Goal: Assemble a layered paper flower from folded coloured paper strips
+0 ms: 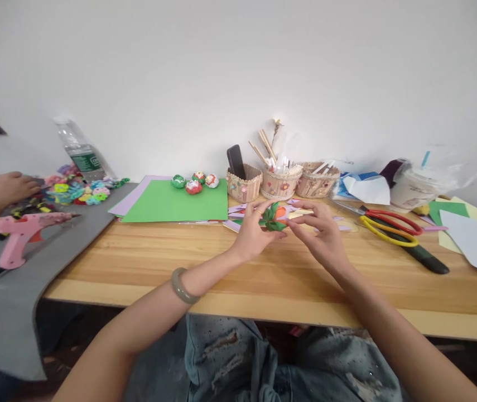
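While L hand (pixel 253 234) pinches green folded pc (pixel 272 224), R hand (pixel 324 231) part-open at edge.

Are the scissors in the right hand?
No, the scissors lie apart from the right hand, farther right on the table.
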### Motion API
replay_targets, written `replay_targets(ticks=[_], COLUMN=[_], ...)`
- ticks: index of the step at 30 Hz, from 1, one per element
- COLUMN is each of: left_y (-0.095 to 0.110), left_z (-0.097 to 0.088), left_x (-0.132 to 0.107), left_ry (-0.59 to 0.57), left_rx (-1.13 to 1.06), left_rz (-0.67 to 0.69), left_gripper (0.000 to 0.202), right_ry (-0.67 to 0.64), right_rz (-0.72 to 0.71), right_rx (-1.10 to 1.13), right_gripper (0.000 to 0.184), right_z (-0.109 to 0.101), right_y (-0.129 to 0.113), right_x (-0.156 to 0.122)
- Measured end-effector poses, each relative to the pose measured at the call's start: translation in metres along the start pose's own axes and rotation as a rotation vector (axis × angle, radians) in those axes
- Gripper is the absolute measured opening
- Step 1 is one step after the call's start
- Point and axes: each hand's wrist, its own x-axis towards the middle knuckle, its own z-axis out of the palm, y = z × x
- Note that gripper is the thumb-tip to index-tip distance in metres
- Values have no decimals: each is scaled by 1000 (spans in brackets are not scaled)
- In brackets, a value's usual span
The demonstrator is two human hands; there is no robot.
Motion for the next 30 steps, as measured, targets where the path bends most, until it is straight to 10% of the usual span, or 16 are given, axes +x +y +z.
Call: replay_targets(ticks=[30], left_y=[-4], left_z=[-2], left_x=[0], left_ry=[-60], left_rx=[53], left_rz=[13], left_gripper=[65], right_ry=[-191], right_rz=[44], right_rx=[135], right_gripper=[14], right_z=[-2], right_y=[17], right_x=[5])
